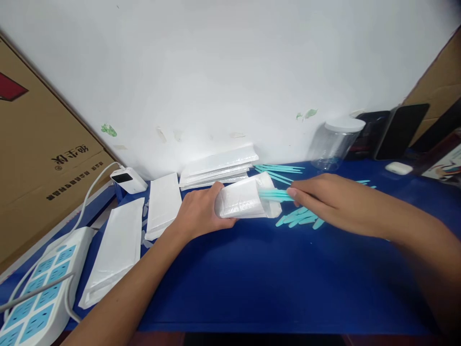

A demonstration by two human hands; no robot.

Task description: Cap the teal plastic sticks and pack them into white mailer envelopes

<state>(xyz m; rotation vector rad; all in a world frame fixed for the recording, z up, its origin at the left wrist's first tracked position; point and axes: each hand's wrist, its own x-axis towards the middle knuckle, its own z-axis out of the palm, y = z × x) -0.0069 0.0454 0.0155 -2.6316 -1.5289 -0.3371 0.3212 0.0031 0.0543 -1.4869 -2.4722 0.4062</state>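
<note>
My left hand [205, 206] is wrapped around the closed end of a white padded envelope [240, 198], which lies sideways with its mouth facing right. Between the fingers of my right hand [313, 194] is a bunch of flat turquoise sticks [275, 194], their far ends inside the envelope's mouth. Beneath and beside the right hand, more loose turquoise sticks [300, 217] lie on the blue table [252, 278]. Another fan of sticks [279, 169] rests behind the envelope. The right fingertips partly hide the held bunch.
Stacked white envelopes [219, 163] lean by the wall, with two more envelopes [117, 245] at left. A power strip [46, 283] and a white device [128, 179] sit far left. At right stand a clear lidded jar [334, 144], a phone [401, 129] and a white case [398, 168].
</note>
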